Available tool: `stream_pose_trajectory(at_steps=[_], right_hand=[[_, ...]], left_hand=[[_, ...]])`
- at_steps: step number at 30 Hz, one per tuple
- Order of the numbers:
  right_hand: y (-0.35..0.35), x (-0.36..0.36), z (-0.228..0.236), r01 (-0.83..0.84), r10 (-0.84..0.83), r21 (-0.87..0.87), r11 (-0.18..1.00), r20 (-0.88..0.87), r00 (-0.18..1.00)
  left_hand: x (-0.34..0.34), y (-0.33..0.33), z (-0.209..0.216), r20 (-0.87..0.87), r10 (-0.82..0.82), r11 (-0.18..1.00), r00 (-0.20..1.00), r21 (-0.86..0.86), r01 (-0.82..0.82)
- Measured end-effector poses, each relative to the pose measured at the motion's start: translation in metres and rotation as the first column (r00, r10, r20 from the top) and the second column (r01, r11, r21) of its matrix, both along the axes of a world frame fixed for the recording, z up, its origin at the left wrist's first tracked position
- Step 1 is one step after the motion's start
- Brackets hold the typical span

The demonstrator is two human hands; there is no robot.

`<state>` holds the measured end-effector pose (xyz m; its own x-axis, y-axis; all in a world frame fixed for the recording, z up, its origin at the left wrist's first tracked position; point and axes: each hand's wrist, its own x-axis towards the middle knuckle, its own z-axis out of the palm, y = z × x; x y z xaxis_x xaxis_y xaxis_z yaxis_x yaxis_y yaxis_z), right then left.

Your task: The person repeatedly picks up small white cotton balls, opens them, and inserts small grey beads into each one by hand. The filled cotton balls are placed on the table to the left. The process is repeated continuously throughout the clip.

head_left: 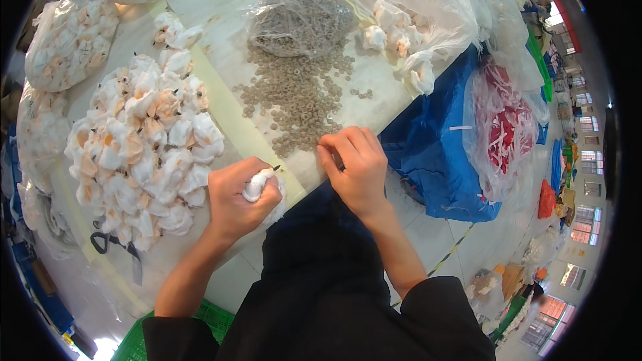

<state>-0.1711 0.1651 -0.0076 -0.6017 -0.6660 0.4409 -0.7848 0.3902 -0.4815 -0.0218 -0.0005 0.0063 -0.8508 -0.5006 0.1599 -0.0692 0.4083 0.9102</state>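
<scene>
My left hand (239,202) is closed around a white fluffy stuffed piece (256,186), and a small dark peg pokes out of its top. Thumb and forefinger of my right hand (354,168) come together at the near edge of a spread of small grey plastic rings (301,97); whatever lies between the fingertips is too small to make out. Behind the loose rings sits a clear plastic bag (301,17) full of more of them. To the left of my left hand is a large heap of similar white and tan plush pieces (144,140), several with dark pegs.
Black-handled scissors (100,243) lie beside the heap on the pale table (231,47). Filled bags of plush pieces (70,37) stand far left. More pieces (394,23) rest by a clear bag at the back right. A blue sack (438,154) and a green crate (214,321) flank the table.
</scene>
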Motion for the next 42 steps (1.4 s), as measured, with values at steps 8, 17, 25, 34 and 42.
stream_pose_trajectory(at_steps=[8, 17, 25, 34, 42], right_hand=[[-0.012, -0.003, -0.004, 0.005, 0.001, -0.055, 0.998, 0.111, 0.994], [-0.022, -0.005, -0.004, 0.013, -0.013, -0.007, 1.000, -0.020, 1.000], [-0.026, -0.008, -0.003, 0.009, -0.008, 0.040, 0.999, -0.002, 1.000], [-0.025, -0.009, -0.003, 0.007, -0.006, 0.066, 0.998, -0.013, 1.000], [-0.017, -0.007, -0.002, -0.057, 0.059, -0.032, 0.998, 0.067, 0.996]], left_hand=[[0.001, -0.003, -0.004, -0.003, 0.018, 0.997, 1.000, 0.080, -0.018], [0.000, 0.001, -0.008, -0.031, 0.003, 0.998, 1.000, 0.063, -0.001], [0.000, 0.001, -0.005, 0.015, -0.001, 0.990, 1.000, 0.141, -0.001], [0.000, 0.002, -0.009, 0.000, -0.027, 0.999, 1.000, 0.038, 0.027], [0.002, -0.001, -0.011, -0.004, 0.019, 0.994, 1.000, 0.106, -0.019]])
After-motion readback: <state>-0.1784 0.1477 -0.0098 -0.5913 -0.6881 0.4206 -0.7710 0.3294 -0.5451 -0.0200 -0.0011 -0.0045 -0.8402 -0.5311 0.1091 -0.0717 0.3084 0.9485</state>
